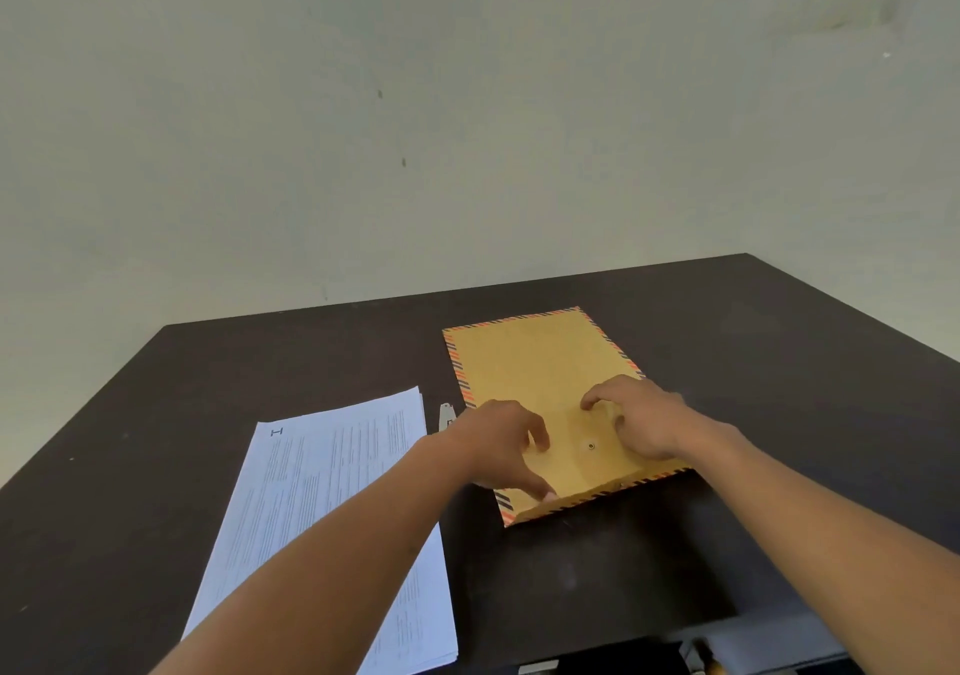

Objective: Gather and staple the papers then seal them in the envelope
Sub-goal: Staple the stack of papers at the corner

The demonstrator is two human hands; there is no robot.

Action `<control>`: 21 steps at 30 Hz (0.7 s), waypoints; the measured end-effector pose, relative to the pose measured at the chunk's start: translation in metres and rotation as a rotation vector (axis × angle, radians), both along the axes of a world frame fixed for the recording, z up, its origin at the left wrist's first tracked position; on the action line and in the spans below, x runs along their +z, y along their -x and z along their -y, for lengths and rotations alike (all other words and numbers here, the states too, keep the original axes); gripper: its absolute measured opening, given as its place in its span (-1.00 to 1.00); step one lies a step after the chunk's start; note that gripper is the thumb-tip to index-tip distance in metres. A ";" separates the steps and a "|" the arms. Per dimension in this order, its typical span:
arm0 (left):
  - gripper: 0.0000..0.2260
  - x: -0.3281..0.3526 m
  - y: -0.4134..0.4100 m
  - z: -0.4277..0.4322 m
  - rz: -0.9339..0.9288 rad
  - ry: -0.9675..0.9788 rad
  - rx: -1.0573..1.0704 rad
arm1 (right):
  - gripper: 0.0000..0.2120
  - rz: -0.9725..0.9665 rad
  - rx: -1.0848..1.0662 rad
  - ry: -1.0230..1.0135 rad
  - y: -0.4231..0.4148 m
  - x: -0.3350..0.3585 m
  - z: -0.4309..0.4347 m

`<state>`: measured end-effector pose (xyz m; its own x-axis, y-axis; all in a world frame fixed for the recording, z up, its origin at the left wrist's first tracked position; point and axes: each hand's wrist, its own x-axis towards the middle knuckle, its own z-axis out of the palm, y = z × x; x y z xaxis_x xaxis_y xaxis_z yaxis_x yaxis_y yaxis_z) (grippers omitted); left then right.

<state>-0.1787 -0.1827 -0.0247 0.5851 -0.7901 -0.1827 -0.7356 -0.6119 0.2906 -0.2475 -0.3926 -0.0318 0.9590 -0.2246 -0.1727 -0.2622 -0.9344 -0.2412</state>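
A brown envelope [535,367] with a red and black striped border lies flat on the dark table [260,362], its flap end toward me with a small round fastener [590,446]. My left hand [501,445] rests on the envelope's near left part, fingers spread, one fingertip at the near edge. Pressed on the near right part beside the fastener is my right hand [641,422], fingers bent. A stack of printed white papers [332,508] lies to the left of the envelope. A small silver stapler [445,414] peeks out between papers and envelope, mostly hidden by my left hand.
A pale wall [415,128] rises behind the table's far edge. At the bottom right, below the table's near edge, part of a dark object [696,659] shows.
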 end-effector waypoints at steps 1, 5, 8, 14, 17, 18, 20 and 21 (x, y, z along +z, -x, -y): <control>-0.45 -0.001 0.000 -0.001 -0.004 0.015 0.006 | -0.45 -0.013 -0.002 0.001 0.000 0.000 -0.001; -0.47 -0.002 0.001 -0.003 -0.018 0.046 0.000 | -0.47 -0.040 -0.007 0.000 -0.001 -0.001 -0.001; -0.49 -0.001 0.002 -0.006 -0.027 0.083 0.006 | -0.51 -0.062 -0.015 0.017 -0.001 0.003 -0.005; -0.62 0.015 -0.006 -0.046 0.026 0.311 0.168 | -0.72 0.104 0.040 -0.044 -0.015 0.031 -0.047; -0.70 0.022 -0.014 -0.090 0.138 0.347 0.319 | -0.82 0.144 0.122 -0.174 -0.025 0.051 -0.097; -0.71 0.021 -0.016 -0.107 0.178 0.327 0.399 | -0.84 0.135 0.157 -0.196 -0.027 0.056 -0.117; -0.70 0.016 -0.019 -0.147 0.235 0.242 0.583 | -0.85 0.106 0.204 -0.211 -0.030 0.058 -0.153; -0.69 0.013 -0.018 -0.168 0.240 0.184 0.675 | -0.84 0.076 0.209 -0.199 -0.031 0.054 -0.170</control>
